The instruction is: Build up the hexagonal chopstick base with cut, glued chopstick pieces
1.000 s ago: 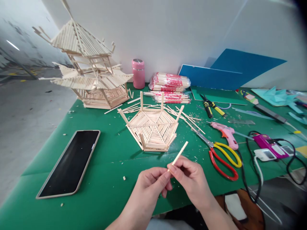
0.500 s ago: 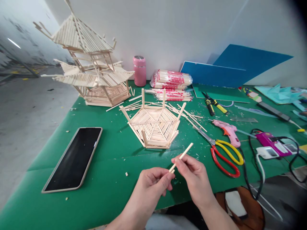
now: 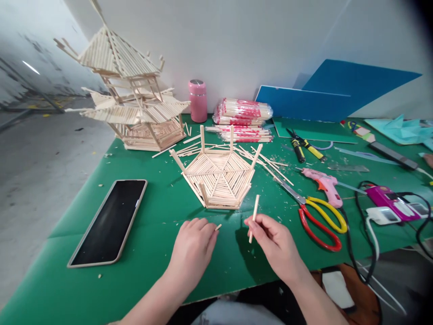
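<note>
Near the table's front edge, my right hand point(image 3: 273, 241) pinches a short wooden stick point(image 3: 255, 216), held nearly upright. My left hand point(image 3: 196, 241) is to its left, palm down, with a small stick piece point(image 3: 218, 227) poking out between thumb and fingers. Beyond both hands sits a six-sided base of wooden sticks point(image 3: 219, 178) with short posts standing at its corners; neither hand touches it. Loose sticks point(image 3: 270, 163) lie behind and to the right of this base.
A phone point(image 3: 108, 221) lies at left, a stick pagoda point(image 3: 135, 108) behind it. Farther back are a pink flask point(image 3: 198, 101) and wrapped stick bundles point(image 3: 241, 113). At right lie scissors point(image 3: 320, 216), pliers point(image 3: 302, 144), a glue gun point(image 3: 323, 183) and a purple device with cables point(image 3: 389, 203).
My hands have moved apart, the left one going left and turning palm down. The stick in my right hand has tilted more upright. The view has shifted slightly.
</note>
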`<state>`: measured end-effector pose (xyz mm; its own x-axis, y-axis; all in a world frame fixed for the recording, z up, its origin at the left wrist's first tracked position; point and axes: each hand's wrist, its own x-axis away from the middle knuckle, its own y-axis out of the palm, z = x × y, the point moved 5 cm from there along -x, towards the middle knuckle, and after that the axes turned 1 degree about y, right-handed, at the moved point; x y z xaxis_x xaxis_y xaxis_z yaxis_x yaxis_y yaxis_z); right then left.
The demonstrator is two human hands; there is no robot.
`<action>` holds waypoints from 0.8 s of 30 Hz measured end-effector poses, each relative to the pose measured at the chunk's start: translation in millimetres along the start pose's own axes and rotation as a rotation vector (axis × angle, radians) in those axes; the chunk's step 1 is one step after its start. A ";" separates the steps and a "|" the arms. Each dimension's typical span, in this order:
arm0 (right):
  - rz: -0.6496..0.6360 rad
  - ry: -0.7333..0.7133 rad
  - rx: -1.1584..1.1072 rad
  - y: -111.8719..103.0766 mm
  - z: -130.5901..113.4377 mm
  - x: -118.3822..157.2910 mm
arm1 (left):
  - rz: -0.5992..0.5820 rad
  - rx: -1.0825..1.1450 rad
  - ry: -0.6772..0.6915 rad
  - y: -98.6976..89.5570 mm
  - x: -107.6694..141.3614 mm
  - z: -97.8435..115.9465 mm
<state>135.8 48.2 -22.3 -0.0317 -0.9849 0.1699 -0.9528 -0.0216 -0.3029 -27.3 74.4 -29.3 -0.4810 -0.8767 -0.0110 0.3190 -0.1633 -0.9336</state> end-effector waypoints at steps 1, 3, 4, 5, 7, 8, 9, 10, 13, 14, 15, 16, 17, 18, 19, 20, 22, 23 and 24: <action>-0.037 0.002 0.017 2.5 -2.4 1.0 | -0.001 -0.023 0.002 -0.5 -0.1 -0.5; -0.102 -0.006 0.060 6.6 -8.3 3.2 | -0.002 -0.071 0.006 -1.9 0.0 -1.5; -0.123 -0.019 0.088 7.9 -11.2 4.1 | -0.001 -0.093 0.008 -2.8 0.1 -2.2; -0.132 -0.039 0.116 8.5 -14.0 4.9 | 0.001 -0.112 0.010 -3.8 0.3 -3.1; -0.145 -0.092 0.168 9.3 -18.2 5.9 | 0.007 -0.145 0.014 -6.5 0.7 -5.3; -0.154 -0.121 0.192 9.8 -19.7 6.2 | 0.011 -0.162 0.016 -8.0 0.9 -6.4; -0.166 -0.146 0.222 10.6 -20.6 6.3 | 0.014 -0.181 0.019 -9.5 0.9 -7.4; -0.179 -0.164 0.258 11.5 -21.1 6.3 | 0.015 -0.199 0.022 -10.8 0.8 -8.3; -0.210 -0.180 0.386 13.9 -20.9 5.3 | 0.011 -0.222 0.028 -13.0 0.1 -10.6; -0.216 -0.180 0.419 14.5 -20.9 4.9 | 0.010 -0.213 0.031 -13.2 0.0 -11.3; -0.220 -0.180 0.441 14.9 -21.0 4.6 | 0.013 -0.190 0.032 -13.4 0.1 -11.7; -0.225 -0.184 0.453 15.3 -21.3 4.6 | 0.024 -0.151 0.027 -14.1 0.5 -12.1; -0.224 -0.188 0.453 15.4 -21.7 4.6 | 0.043 -0.091 0.013 -15.3 1.1 -12.4; -0.218 -0.187 0.441 15.2 -21.8 4.8 | 0.067 -0.003 -0.011 -17.0 2.1 -12.5; -0.212 -0.178 0.415 15.0 -21.5 5.2 | 0.091 0.111 -0.052 -18.7 3.4 -12.8; -0.209 -0.161 0.374 15.1 -20.9 5.7 | 0.113 0.244 -0.108 -20.1 5.0 -12.9; -0.207 -0.113 0.261 16.1 -19.0 7.5 | 0.131 0.535 -0.256 -20.4 8.3 -12.2; -0.214 -0.089 0.204 17.6 -18.2 8.8 | 0.137 0.672 -0.335 -19.4 9.9 -10.9; -0.227 -0.072 0.154 19.9 -17.9 10.2 | 0.142 0.804 -0.400 -18.0 11.0 -8.4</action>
<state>111.1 40.8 -9.7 0.2041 -0.9615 0.1839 -0.8758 -0.2633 -0.4045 -45.2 71.5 -15.6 -0.1217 -0.9798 0.1584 0.8996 -0.1763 -0.3995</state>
